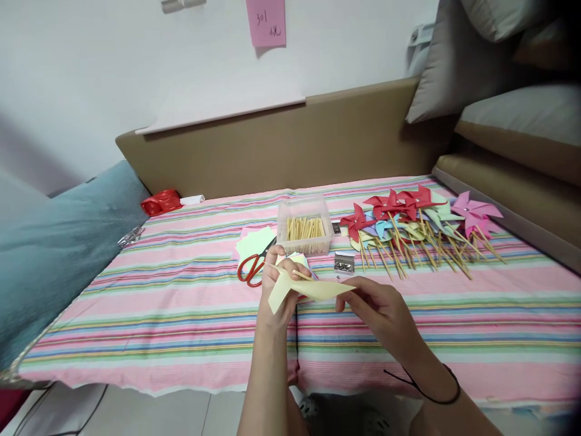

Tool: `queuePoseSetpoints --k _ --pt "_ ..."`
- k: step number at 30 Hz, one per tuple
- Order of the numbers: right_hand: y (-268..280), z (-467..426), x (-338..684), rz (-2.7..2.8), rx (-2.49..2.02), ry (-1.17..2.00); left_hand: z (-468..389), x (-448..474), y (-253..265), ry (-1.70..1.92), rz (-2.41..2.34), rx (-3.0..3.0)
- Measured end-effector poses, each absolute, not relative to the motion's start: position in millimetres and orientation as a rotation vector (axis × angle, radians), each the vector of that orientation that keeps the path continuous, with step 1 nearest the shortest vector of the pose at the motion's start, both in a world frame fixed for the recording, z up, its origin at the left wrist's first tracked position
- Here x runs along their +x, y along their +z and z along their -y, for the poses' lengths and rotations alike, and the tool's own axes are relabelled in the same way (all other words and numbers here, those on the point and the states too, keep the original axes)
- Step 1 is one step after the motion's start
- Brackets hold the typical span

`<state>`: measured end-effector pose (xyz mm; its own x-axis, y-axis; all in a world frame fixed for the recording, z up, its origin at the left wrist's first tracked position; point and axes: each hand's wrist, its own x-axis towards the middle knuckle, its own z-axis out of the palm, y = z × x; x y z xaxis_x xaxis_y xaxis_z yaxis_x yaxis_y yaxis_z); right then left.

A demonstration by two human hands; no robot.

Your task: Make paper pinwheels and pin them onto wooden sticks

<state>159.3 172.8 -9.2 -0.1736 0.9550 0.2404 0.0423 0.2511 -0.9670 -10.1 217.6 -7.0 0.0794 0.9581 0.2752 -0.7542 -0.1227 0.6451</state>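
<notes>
Right above the striped cloth (181, 272), the left hand (271, 283) has its fingers curled, pinching the folded yellow paper (320, 290) close to its bend; a stick (303, 276) shows beside those fingers, just behind the paper. One arm of the paper slants down across the left palm, and the other reaches over to the right hand (381, 306), whose fingers are drawn together at its pointed tip, though whether they grip it or only touch it I cannot tell. A black cord (447, 396) circles the right wrist. Beyond the left hand stands a clear box (306, 248) of sticks (305, 229), with red-handled scissors (249, 274) and paper sheets (256, 241) to its left and a small box (344, 265) of metal bits near its right corner. Farther right, pinwheels (391, 204) lie heaped, red ones on top, their sticks pointing nearer the person.
</notes>
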Motion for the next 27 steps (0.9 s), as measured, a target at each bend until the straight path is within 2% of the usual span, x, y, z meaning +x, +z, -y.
queuePoseSetpoints --k 27 --pt "-3.5 -172.1 158.0 1.475 -0.954 0.83 -213.9 -4.3 -1.3 1.542 -0.402 0.729"
